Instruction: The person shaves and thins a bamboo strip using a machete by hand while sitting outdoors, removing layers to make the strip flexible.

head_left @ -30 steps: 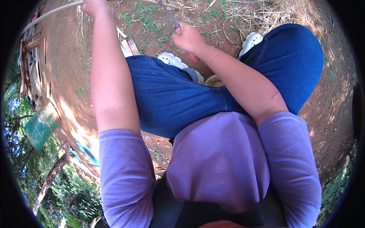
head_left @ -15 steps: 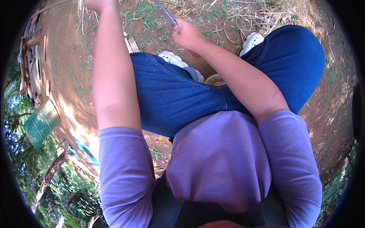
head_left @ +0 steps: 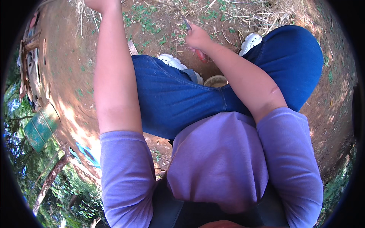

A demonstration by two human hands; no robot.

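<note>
My right hand [head_left: 198, 37] is closed round a red-handled tool [head_left: 200, 56]. Its thin, dark metal end points up and to the left among dry grass; the far part is too fine to make out, so I cannot tell its exact kind. At the top left, my left hand [head_left: 100, 3] is cut off by the picture's upper edge. Its fingers do not show, nor does anything they may hold. Dry grass strands [head_left: 83, 17] hang right beside that hand. Below the red handle, between my legs, the rim of a round, pale bowl-like container [head_left: 215, 80] shows in part.
White clogs [head_left: 172, 60] are on my feet, either side of the brown soil. Dry straw [head_left: 266, 17] lies at the upper right. A flat piece of wood [head_left: 132, 48] rests by my left knee. Farther left are stacked timbers [head_left: 31, 47] and a green barrel-like object [head_left: 41, 129].
My right hand has shifted right and slightly down with the tool, whose red handle now shows more. The tool's blade has turned more upright. My left arm has barely moved.
</note>
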